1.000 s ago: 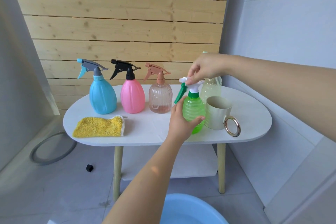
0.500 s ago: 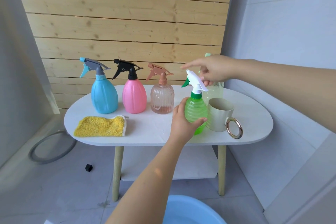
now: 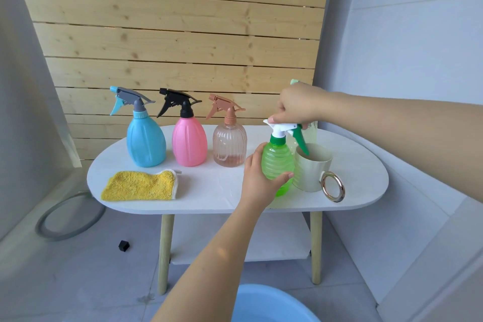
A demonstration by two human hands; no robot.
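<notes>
Nearest, on the floor: blue basin point(image 3: 271, 306). Then left hand point(image 3: 261, 178), fingers curled round the green spray bottle point(image 3: 278, 162), which stands upright at the tabletop point(image 3: 214, 185) front right, just beside the cream mug point(image 3: 311, 172). Above it right hand point(image 3: 298, 107), fingers pinching the white spray head point(image 3: 282, 128). Yellow cloth point(image 3: 138, 185) front left. Behind: blue bottle point(image 3: 146, 144), pink bottle point(image 3: 189, 142), clear bottle point(image 3: 230, 144).

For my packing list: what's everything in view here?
Blue bottle: 1, blue, table back left
Pink bottle: 1, pink, beside blue
Peach bottle: 1, clear peach, back middle
Green bottle: 1, green, table front right
Pale bottle: 1, pale green, behind right hand
Mug: 1, cream, beside green bottle
Cloth: 1, yellow, table front left
Table: 1, white, centre
Basin: 1, blue, floor below
Ring: 1, grey, floor left
Left hand: 1, grips green bottle's body
Right hand: 1, holds its spray head
</notes>
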